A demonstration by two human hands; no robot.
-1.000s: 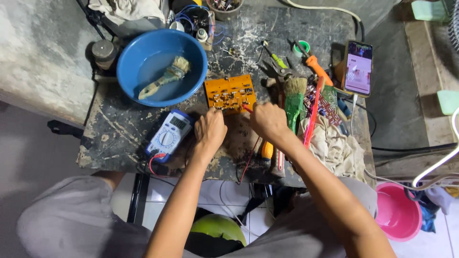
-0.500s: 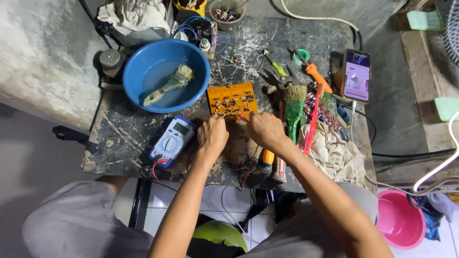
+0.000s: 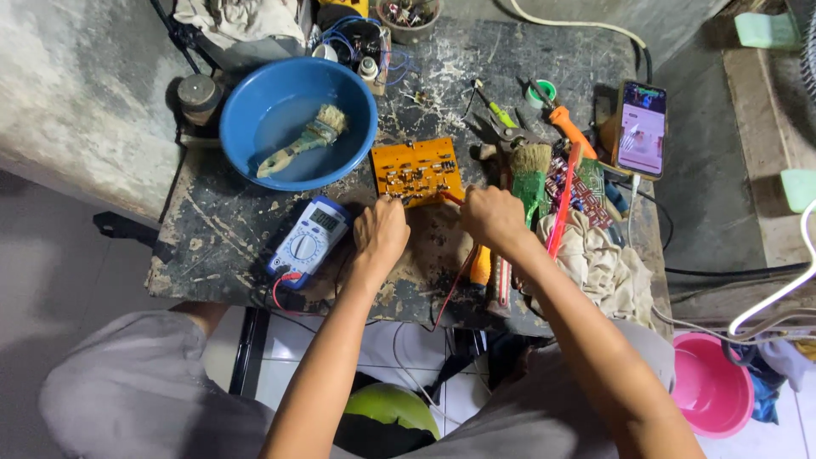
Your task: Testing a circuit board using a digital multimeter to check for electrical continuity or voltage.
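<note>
The person is resting both hands at the near edge of the orange circuit board (image 3: 416,170), the right hand (image 3: 491,217) pinching a red probe and the left hand (image 3: 381,234) curled closed, its grip hidden, with the meter (image 3: 308,240) lying beside for easy reading.

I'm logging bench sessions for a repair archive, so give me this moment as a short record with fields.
setting: worn dark workbench, seen from above
left hand: at the near edge of the orange circuit board
right hand: holds a red probe at the board's near right corner
meter: blue multimeter, left of the hands
basin: blue bowl with a paintbrush in it
right side: lit phone, cloth rag
</note>
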